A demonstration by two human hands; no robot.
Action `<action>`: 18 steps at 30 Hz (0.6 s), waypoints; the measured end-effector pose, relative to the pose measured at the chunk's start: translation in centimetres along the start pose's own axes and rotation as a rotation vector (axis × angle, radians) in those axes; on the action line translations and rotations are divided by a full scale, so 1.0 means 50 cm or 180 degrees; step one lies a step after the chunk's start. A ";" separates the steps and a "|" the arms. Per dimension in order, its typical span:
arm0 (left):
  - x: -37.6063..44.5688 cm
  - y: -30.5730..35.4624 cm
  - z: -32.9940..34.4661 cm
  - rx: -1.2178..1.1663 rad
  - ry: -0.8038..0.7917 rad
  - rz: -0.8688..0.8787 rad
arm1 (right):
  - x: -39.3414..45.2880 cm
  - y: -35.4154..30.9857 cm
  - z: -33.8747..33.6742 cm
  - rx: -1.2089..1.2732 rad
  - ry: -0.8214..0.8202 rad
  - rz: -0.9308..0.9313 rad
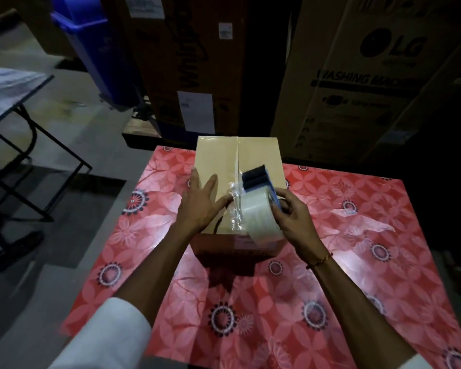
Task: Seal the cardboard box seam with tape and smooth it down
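I've got the cardboard box (218,166) on the counter (357,235), seam (237,161) running away from me. My right hand (294,217) fingers wrap the tape dispenser (258,201) at the near edge; my left hand (201,202) lies flat, fingers spread, pinning the tape end, I think. Crumpled film there could wrinkle or drift off-seam as I pull.
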State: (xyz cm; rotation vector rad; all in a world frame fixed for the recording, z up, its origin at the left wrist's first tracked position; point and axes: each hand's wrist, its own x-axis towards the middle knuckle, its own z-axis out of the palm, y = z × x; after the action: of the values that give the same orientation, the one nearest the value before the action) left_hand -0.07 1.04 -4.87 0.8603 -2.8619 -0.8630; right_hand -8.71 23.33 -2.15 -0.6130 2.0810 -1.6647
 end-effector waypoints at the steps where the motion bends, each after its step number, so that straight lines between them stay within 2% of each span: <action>1: -0.002 -0.002 -0.001 -0.0002 -0.0053 0.0021 | -0.003 0.002 0.000 0.0012 0.0017 0.0039; 4: -0.024 -0.002 0.002 0.0008 -0.0184 0.0048 | -0.033 0.004 -0.006 0.0066 0.0012 0.0161; 8: -0.097 0.008 0.020 0.0162 -0.0048 0.0207 | -0.101 0.012 -0.018 0.0179 -0.0018 0.0391; 12: -0.145 0.018 0.029 0.0329 -0.0053 0.0266 | -0.125 0.005 -0.025 -0.0259 -0.0042 0.0138; 15: -0.145 0.019 0.021 0.0441 -0.0049 0.0285 | -0.118 -0.022 -0.017 -0.0561 -0.0291 -0.0058; 18: -0.122 0.012 0.003 0.0282 0.0439 0.0668 | -0.101 -0.038 -0.007 -0.0613 -0.0588 -0.0097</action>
State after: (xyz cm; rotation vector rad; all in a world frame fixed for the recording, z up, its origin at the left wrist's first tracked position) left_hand 4.76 4.66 -3.92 0.5859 -2.8215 -0.6336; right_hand -4.57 26.11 0.00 -0.8301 2.1192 -1.3751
